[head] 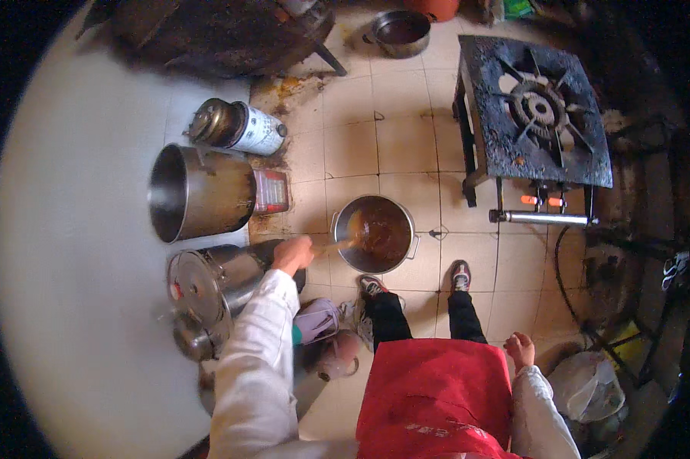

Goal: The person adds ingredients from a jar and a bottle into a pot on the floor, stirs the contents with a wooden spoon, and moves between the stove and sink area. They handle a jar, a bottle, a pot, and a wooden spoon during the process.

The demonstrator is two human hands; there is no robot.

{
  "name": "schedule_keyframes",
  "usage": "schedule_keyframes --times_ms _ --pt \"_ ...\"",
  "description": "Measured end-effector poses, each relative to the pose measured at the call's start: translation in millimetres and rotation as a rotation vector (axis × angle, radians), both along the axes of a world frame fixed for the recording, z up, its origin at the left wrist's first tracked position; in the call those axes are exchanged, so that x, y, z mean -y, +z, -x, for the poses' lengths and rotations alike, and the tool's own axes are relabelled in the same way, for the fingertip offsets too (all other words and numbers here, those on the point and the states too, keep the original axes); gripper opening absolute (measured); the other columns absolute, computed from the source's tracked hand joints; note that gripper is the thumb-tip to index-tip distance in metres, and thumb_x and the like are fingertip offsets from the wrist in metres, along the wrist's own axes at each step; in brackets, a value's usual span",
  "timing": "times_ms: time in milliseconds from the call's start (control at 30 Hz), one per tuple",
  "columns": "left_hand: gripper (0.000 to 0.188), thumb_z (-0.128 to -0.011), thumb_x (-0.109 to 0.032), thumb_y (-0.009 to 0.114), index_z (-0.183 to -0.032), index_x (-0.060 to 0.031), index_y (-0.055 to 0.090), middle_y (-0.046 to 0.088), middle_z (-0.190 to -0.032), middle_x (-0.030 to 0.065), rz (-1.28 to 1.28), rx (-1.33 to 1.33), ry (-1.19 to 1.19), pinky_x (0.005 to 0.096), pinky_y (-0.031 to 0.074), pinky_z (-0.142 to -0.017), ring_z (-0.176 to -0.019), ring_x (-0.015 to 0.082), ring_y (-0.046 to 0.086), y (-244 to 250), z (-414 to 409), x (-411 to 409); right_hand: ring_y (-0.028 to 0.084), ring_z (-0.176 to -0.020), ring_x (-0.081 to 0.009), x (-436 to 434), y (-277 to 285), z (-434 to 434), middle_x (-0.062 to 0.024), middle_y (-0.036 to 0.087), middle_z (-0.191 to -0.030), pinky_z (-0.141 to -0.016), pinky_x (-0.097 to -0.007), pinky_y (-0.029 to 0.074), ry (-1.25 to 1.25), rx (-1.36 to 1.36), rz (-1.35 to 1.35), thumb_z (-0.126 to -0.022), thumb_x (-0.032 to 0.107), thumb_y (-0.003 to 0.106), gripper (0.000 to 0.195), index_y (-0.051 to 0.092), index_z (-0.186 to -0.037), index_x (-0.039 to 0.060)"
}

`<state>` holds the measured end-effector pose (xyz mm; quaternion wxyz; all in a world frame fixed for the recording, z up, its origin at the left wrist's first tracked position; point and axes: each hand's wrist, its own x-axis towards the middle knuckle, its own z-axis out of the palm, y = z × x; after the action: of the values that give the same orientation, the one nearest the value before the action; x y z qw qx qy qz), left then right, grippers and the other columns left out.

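A two-handled metal pot (411,213) stands on the floor tiles just ahead of my feet. Brown liquid (381,234) covers its bottom. My left hand (294,253) grips a wooden-looking stick (334,247), blurred, which reaches over the pot's left rim. The stick's far end is in the pot; its tip is hard to make out in the liquid. Low at my right side, my right hand (519,349) hangs beside the red apron (433,390), fingers loosely curled and nothing visible in them.
A blackened gas stove (542,155) stands at right, with a hose (564,281) below. Along the left wall are a tall steel pot (216,192), a lidded pot (198,287) and a small stove (259,131). Another pot (401,35) sits ahead. A plastic bag (587,384) lies near my right.
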<state>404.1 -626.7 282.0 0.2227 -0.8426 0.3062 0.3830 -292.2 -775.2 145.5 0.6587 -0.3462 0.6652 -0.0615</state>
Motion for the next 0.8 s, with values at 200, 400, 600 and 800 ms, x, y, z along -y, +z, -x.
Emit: schedule_keyframes --times_ms 200,400,600,800 --pt "0.027 -0.092 -0.027 0.057 -0.114 -0.0137 0.065 0.070 -0.102 0.0178 0.246 -0.067 -0.065 0.0483 0.052 -0.083 -0.096 0.0396 0.066 -2 118 62 0.065 -0.073 -0.0168 -4 12 -15 -0.0088 0.067 -0.088 -0.062 -0.0260 0.049 -0.145 -0.014 -0.055 -0.094 0.019 0.063 0.033 0.057 -0.118 -0.0039" --pt "0.031 -0.085 -0.028 0.068 -0.115 -0.0232 0.068 0.070 -0.111 0.0090 0.042 -0.135 -0.019 0.0451 0.051 -0.090 -0.102 0.0303 0.067 -6 50 -32 0.063 -0.069 -0.0157 -18 -5 0 -0.0068 0.064 -0.083 -0.060 -0.0262 0.050 -0.176 -0.039 -0.106 -0.095 0.016 0.062 0.029 0.057 -0.115 -0.0038" --pt "0.020 -0.090 -0.021 0.058 -0.104 -0.0114 0.069 0.070 -0.093 0.0205 0.252 0.099 -0.078 0.0507 0.052 -0.081 -0.093 0.0386 0.067 -3 103 75 0.068 -0.074 -0.0184 -16 -31 27 -0.0093 0.068 -0.090 -0.060 -0.0261 0.052 -0.145 -0.033 -0.088 -0.094 0.020 0.063 0.037 0.055 -0.124 0.0009" --pt "0.027 -0.088 -0.023 0.060 -0.113 -0.0147 0.068 0.069 -0.110 0.0148 0.225 -0.238 0.089 0.0447 0.052 -0.086 -0.103 0.0334 0.066 -27 74 -59 0.068 -0.079 -0.0176 14 17 -29 -0.0082 0.069 -0.096 -0.066 -0.0268 0.051 -0.110 -0.025 -0.093 -0.094 0.022 0.063 0.040 0.055 -0.126 0.0003"
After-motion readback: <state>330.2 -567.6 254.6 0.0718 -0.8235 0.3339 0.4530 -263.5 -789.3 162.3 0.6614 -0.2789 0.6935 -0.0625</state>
